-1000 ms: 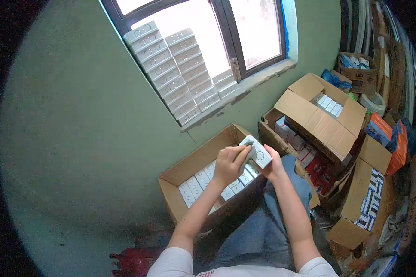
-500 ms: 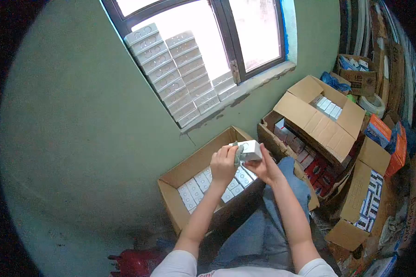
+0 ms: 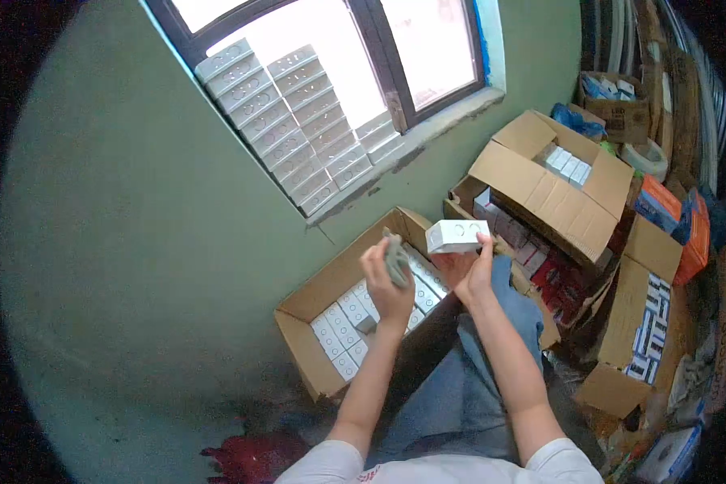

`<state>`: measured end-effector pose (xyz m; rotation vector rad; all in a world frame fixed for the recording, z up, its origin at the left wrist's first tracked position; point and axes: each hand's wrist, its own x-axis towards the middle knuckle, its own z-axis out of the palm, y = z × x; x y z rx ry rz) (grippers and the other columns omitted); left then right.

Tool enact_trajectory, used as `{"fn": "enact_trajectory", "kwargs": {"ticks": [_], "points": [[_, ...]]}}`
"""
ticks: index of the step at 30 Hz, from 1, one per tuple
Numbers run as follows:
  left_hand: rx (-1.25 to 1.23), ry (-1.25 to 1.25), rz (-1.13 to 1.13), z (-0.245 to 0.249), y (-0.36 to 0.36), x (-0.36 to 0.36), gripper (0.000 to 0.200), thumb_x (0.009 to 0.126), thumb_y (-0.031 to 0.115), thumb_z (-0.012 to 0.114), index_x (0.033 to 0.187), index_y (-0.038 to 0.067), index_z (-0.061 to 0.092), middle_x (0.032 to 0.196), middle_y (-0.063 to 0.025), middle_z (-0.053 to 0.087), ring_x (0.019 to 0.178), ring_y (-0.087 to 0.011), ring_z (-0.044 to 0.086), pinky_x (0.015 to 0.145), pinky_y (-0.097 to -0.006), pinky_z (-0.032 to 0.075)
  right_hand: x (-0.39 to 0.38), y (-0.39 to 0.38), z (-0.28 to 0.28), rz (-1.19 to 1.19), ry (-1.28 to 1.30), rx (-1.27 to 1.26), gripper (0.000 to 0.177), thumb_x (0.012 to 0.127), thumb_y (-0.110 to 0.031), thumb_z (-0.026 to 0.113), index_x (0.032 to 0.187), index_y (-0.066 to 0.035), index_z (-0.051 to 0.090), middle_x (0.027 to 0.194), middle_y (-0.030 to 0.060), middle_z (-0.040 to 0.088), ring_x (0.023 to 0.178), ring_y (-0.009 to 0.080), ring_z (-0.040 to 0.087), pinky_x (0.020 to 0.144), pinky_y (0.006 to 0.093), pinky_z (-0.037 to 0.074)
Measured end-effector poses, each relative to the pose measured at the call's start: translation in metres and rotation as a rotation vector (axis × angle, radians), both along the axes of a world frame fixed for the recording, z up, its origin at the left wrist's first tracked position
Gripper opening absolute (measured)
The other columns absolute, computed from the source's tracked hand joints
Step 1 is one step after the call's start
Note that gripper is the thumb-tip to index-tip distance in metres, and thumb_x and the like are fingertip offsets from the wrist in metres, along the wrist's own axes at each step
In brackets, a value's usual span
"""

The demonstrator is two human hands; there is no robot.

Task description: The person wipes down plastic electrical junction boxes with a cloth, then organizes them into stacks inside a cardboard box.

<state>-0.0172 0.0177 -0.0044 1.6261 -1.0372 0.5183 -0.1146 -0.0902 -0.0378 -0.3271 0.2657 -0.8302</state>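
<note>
My right hand grips one end of a white electrical box with round knockouts on its faces, holding it above the carton's right corner. Crumpled in my left hand is a grey-green cloth, a short way left of the box and apart from it. Beneath both hands stands an open cardboard carton holding rows of similar white boxes. A dark gap shows among those boxes. My left forearm hides part of the rows.
Similar white boxes stand stacked on the window sill. To the right are an open carton with white packs, another carton with blue-and-white packs, and orange boxes. A red object lies at lower left.
The cloth in my left hand has come away from the white box and moved left and down. My right hand has raised and turned the box, shifting it right.
</note>
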Motion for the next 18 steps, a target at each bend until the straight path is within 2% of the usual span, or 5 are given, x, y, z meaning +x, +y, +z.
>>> {"fn": "enact_trajectory", "kwargs": {"ticks": [6,11,16,17,18], "points": [[0.02,-0.092,-0.143,-0.007,-0.006,-0.019,0.041,0.079,0.002,0.061,0.119,-0.001,0.052,0.112,-0.0207,0.055,0.106,-0.0378,0.055,0.093,-0.043,0.044,-0.001,0.003,0.006,0.147,-0.114,-0.019,0.061,0.084,-0.052,0.043,0.118,-0.003,0.054,0.114,0.0122,0.06,0.105,0.0265,0.058,0.092,0.0424,0.045],[0.093,-0.271,-0.283,-0.015,-0.009,-0.038,0.043,0.076,0.002,0.063,0.118,-0.002,0.055,0.111,-0.0202,0.057,0.104,-0.0374,0.055,0.091,-0.0438,0.045,0.001,0.0,-0.005,0.102,0.172,-0.061,0.058,0.083,-0.056,0.042,0.115,-0.01,0.058,0.107,0.0066,0.064,0.096,0.0223,0.058,0.083,0.0363,0.046],[0.06,-0.216,-0.137,-0.014,-0.012,-0.023,0.046,0.073,0.003,0.064,0.118,-0.002,0.057,0.111,-0.0179,0.058,0.1,-0.0366,0.056,0.086,-0.0436,0.046,-0.007,0.003,0.009,0.198,-0.038,-0.063,0.05,0.084,-0.047,0.041,0.111,-0.008,0.057,0.107,0.0107,0.064,0.098,0.0261,0.062,0.085,0.0412,0.049],[0.069,-0.246,-0.136,-0.019,-0.012,-0.024,0.046,0.072,0.002,0.064,0.118,-0.001,0.057,0.111,-0.0176,0.059,0.099,-0.0361,0.056,0.086,-0.0435,0.046,-0.006,0.004,0.013,0.157,0.045,-0.008,0.056,0.082,-0.05,0.037,0.114,-0.008,0.056,0.104,0.0094,0.064,0.09,0.0246,0.061,0.071,0.0419,0.05],[0.078,-0.276,-0.136,-0.022,-0.011,-0.026,0.047,0.071,0.002,0.064,0.118,-0.001,0.057,0.11,-0.0173,0.059,0.099,-0.0356,0.056,0.086,-0.0434,0.046,-0.005,0.003,0.014,0.147,0.031,-0.028,0.056,0.082,-0.05,0.037,0.113,-0.007,0.056,0.103,0.0111,0.064,0.089,0.0256,0.061,0.071,0.0437,0.051]]}}
